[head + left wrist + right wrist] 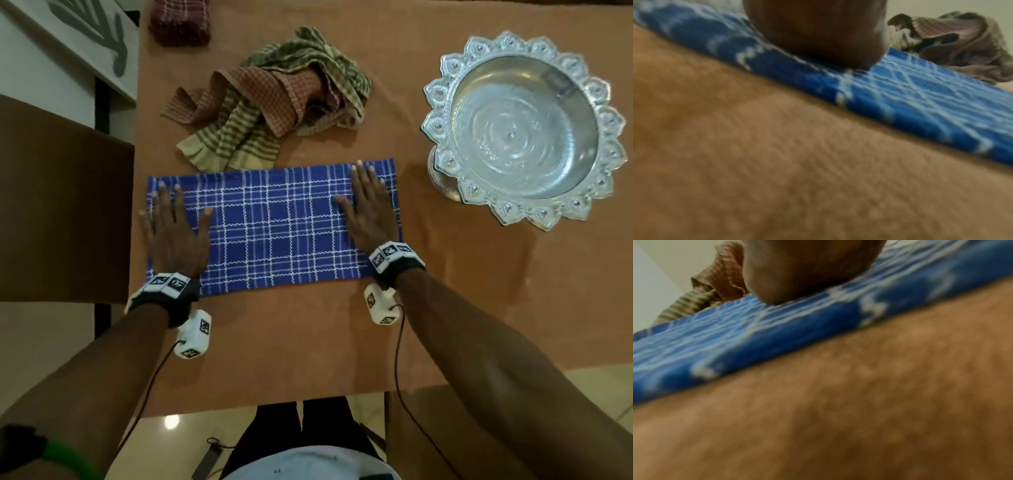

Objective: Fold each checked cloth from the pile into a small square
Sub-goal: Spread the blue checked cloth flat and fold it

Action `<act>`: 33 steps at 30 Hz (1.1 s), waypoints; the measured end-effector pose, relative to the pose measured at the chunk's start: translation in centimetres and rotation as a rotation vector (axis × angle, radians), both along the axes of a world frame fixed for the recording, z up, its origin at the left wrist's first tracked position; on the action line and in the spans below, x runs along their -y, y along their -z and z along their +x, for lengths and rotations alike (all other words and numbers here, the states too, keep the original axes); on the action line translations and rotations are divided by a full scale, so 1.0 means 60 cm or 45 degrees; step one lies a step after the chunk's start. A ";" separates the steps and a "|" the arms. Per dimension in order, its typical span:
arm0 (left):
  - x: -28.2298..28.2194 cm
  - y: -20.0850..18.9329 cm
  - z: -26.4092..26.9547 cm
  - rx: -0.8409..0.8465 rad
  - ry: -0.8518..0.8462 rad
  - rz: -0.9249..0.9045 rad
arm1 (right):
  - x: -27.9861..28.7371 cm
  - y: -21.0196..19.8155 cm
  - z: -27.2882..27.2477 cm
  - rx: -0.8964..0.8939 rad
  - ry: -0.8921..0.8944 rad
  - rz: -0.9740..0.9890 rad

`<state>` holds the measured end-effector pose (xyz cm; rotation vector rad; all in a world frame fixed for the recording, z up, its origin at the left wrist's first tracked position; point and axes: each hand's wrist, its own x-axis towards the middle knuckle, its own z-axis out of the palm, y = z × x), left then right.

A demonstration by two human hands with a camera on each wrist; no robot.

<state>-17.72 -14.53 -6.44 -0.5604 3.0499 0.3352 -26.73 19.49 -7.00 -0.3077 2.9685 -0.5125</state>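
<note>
A blue checked cloth (274, 226) lies flat as a long rectangle on the brown table (308, 342). My left hand (174, 222) presses flat on its left end, fingers straight and spread. My right hand (368, 205) presses flat on its right end, fingers straight. Behind the cloth sits the pile (270, 102) of crumpled olive-striped and red-checked cloths. A folded dark red cloth (180, 20) rests at the far edge. In the wrist views the heel of the left hand (818, 32) and of the right hand (807, 269) sit on the blue cloth (920, 91) (715, 337).
A large ornate silver bowl (524, 126) stands at the right of the table. A brown panel (61, 205) borders the table's left side. The table's near edge runs just in front of my legs (301, 431).
</note>
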 end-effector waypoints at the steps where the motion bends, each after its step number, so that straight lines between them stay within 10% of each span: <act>1: 0.009 -0.004 0.002 0.023 -0.036 -0.015 | -0.011 -0.004 -0.002 0.008 0.041 -0.008; 9: -0.171 -0.005 0.010 -0.078 0.220 0.209 | 0.213 -0.020 0.123 0.053 -0.162 -0.186; 23: 0.035 -0.005 0.076 0.032 0.061 0.025 | -0.036 0.001 0.118 -0.044 0.248 -0.138; 33: -0.172 -0.050 0.014 -0.207 0.547 0.342 | -0.026 -0.067 0.175 0.109 1.203 -0.077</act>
